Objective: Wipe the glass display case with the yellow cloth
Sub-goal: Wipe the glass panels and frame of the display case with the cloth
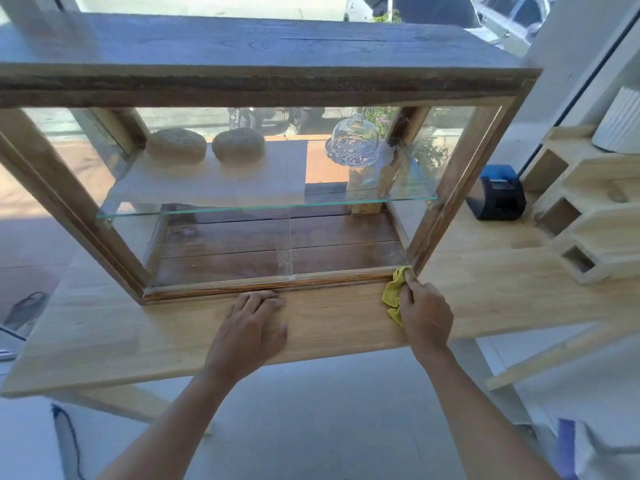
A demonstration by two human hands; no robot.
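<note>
The glass display case (460, 174) has a dark wooden frame and stands on a light wooden counter (138, 334). A glass shelf inside carries two round loaves (176, 146) and a glass dome on a dish (353, 142). My right hand (424, 311) grips the crumpled yellow cloth (394, 292) and presses it against the case's bottom right front corner. My left hand (251, 327) lies flat on the counter, fingers touching the case's bottom rail near its middle.
A black and blue card terminal (497, 195) sits right of the case. A stepped light wooden organiser (588, 216) with a white ribbed pot (620, 123) stands at the far right. A window with parked cars lies behind.
</note>
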